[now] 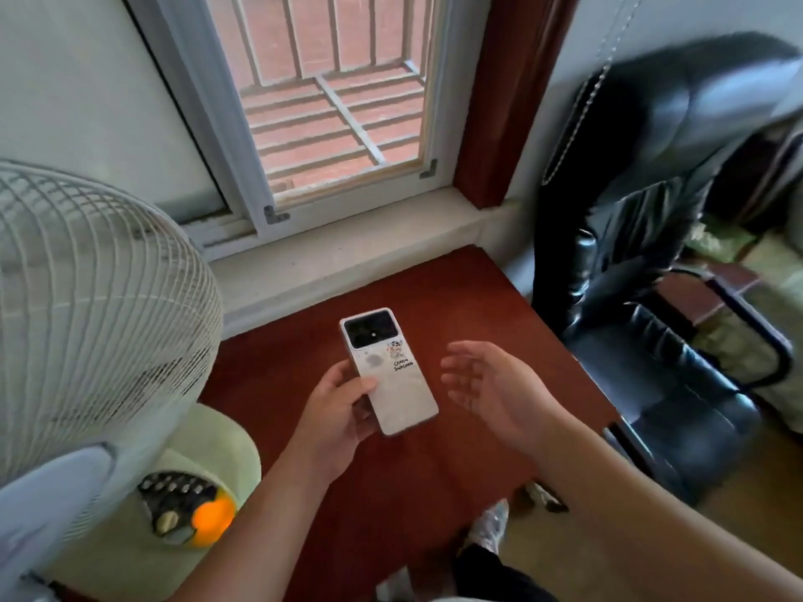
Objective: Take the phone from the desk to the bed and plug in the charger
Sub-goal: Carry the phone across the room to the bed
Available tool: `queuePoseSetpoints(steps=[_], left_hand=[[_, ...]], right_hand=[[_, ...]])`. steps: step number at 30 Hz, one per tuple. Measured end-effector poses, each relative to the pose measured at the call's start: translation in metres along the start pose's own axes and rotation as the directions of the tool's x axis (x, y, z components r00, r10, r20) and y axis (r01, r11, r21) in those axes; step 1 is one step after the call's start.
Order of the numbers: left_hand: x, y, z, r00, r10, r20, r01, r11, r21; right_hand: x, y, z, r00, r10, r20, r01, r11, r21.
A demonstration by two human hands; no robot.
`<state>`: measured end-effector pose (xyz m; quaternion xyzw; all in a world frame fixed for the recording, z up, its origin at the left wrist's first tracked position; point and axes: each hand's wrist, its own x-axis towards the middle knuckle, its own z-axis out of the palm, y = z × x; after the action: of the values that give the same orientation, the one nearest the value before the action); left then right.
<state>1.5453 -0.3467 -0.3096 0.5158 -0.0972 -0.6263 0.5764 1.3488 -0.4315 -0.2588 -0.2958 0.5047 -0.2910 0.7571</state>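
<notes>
A white phone (393, 375) with a black camera block and a small sticker on its back is held face down over the red-brown desk (499, 306). My left hand (336, 421) grips its lower left edge, thumb across the back. Just to the right of the phone, my right hand (486, 388) hovers with the palm turned up and the fingers apart, not touching it. No charger or bed is clearly in view.
A white table fan (95, 288) with a button panel and an orange knob fills the left. A black leather chair (652, 262) stands right of the desk. A barred window (339, 102) is behind the desk. A foot shows on the floor below.
</notes>
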Motion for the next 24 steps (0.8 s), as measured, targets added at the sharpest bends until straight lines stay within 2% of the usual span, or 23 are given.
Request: queuePoseSetpoints(steps=[12, 20, 24], left_hand=[[-0.038, -0.044, 0.132, 0.958, -0.099, 0.269, 0.056, 0.985, 0.161], [-0.098, -0.142, 0.261, 0.896, -0.215, 0.388, 0.116, 0.958, 0.263], [-0.132, -0.202, 0.333, 0.846, -0.286, 0.45, 0.116, 0.923, 0.368]], right_hand=[[-0.114, -0.018, -0.115, 0.952, -0.193, -0.239, 0.244, 0.948, 0.204], [-0.221, -0.004, -0.252, 0.899, -0.227, -0.374, 0.36, 0.87, 0.338], [-0.286, 0.012, -0.333, 0.845, -0.28, -0.456, 0.466, 0.803, 0.371]])
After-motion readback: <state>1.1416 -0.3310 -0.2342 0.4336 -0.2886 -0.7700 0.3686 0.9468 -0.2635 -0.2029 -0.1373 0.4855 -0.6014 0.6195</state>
